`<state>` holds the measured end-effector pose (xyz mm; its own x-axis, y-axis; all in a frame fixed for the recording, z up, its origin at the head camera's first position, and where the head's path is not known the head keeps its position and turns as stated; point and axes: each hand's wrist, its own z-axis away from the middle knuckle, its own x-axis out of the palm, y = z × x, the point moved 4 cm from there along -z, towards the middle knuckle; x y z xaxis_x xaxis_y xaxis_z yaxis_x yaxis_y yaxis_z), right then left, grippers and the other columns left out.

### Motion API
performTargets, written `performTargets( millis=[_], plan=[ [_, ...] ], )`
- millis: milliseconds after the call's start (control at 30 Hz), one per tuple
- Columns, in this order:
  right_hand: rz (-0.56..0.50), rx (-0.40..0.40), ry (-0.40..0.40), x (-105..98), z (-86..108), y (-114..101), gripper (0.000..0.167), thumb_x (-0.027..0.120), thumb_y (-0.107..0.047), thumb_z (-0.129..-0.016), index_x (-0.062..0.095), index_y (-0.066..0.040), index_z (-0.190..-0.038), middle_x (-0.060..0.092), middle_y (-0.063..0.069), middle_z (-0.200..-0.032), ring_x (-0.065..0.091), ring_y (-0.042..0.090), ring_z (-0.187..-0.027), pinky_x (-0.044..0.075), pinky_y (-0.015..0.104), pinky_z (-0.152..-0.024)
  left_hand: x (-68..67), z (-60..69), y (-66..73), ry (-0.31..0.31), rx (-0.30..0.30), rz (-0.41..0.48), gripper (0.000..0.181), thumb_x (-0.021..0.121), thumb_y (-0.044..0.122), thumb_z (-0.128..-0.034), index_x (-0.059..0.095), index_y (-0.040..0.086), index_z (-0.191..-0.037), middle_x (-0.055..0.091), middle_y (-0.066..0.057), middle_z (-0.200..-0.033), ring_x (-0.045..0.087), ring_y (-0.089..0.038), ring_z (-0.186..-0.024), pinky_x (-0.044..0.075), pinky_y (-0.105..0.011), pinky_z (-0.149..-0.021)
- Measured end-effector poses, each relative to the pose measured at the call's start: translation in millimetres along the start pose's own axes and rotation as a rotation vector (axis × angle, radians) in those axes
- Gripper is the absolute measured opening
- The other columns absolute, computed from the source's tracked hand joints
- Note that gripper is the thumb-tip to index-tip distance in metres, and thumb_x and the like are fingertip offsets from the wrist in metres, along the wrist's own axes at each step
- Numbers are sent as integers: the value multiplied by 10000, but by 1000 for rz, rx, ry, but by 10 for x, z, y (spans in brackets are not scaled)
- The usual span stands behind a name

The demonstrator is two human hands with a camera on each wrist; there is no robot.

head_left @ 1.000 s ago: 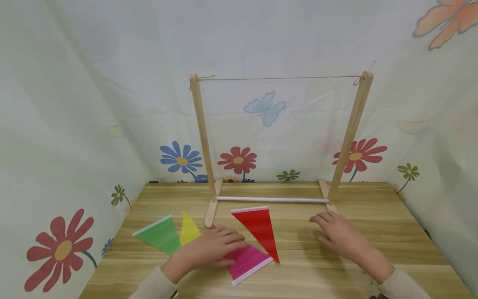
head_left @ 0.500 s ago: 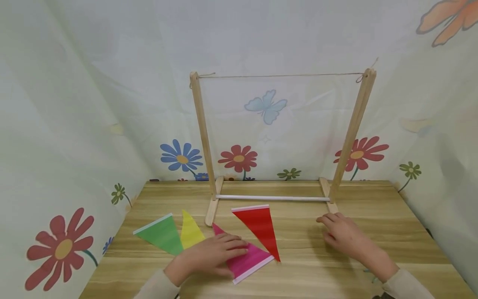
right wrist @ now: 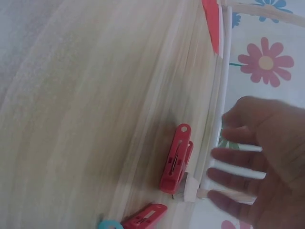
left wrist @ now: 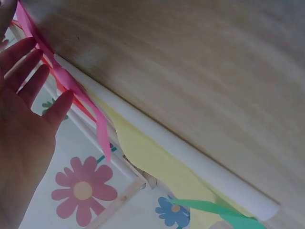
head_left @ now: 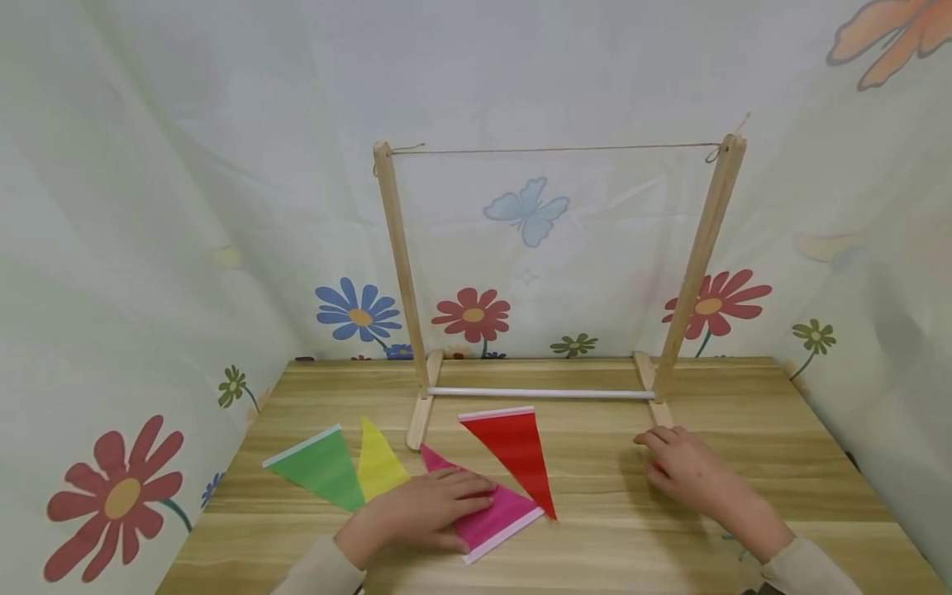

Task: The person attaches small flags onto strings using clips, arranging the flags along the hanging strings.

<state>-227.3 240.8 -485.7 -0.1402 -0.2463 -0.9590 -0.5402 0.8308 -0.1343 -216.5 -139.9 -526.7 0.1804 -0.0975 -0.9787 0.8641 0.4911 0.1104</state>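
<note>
My left hand (head_left: 427,508) rests on a pink pennant (head_left: 502,516) with a white strip along one edge, its fingers fairly straight. A red pennant (head_left: 516,454) lies to the right of it, a yellow pennant (head_left: 378,463) and a green pennant (head_left: 323,467) to the left. The yellow one's lower part is hidden by my hand in the head view. My right hand (head_left: 692,471) hovers over the right of the table with loose fingers and nothing in them. In the right wrist view, red clothespins (right wrist: 175,160) and part of a teal clothespin (right wrist: 110,224) lie near that hand.
Behind the pennants stands a wooden frame (head_left: 402,264) with a string (head_left: 558,149) tied between its posts and a white rod (head_left: 543,393) low down. The wood-grain table (head_left: 595,529) ends at a flower-printed curtain (head_left: 610,248).
My right hand has shifted slightly right and away from the frame's middle. My left hand has settled on the pink pennant, more of which now shows. The pennants lie about as before.
</note>
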Motion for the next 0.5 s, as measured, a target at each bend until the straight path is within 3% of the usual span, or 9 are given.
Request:
performTargets(
  millis=[200,333,500],
  plan=[
    [-15,89,-40,62,76,93,381,824,-186,-851,688,40,-1126,686,152,-1058,660,347,-956,564,500,-839,-55,-16,19,-20,-20,7,846,531,723,-906,359,256,-1590,310,64,-1644,322,-186,-1489,381,-432,-1162],
    [-11,90,-45,121,100,121,373,863,-199,-814,702,37,-1053,667,94,-956,633,252,-856,561,396,-717,-47,-40,12,-25,-45,-4,863,489,756,-904,366,246,-1588,312,61,-1642,319,-198,-1488,375,-430,-1167],
    [-29,70,-34,189,110,126,248,867,-128,-797,707,-11,-946,569,-21,-810,518,98,-700,491,284,-589,2,-81,35,-2,-43,-58,775,461,702,-962,403,225,-1570,361,54,-1618,350,-202,-1465,375,-420,-1167]
  ],
)
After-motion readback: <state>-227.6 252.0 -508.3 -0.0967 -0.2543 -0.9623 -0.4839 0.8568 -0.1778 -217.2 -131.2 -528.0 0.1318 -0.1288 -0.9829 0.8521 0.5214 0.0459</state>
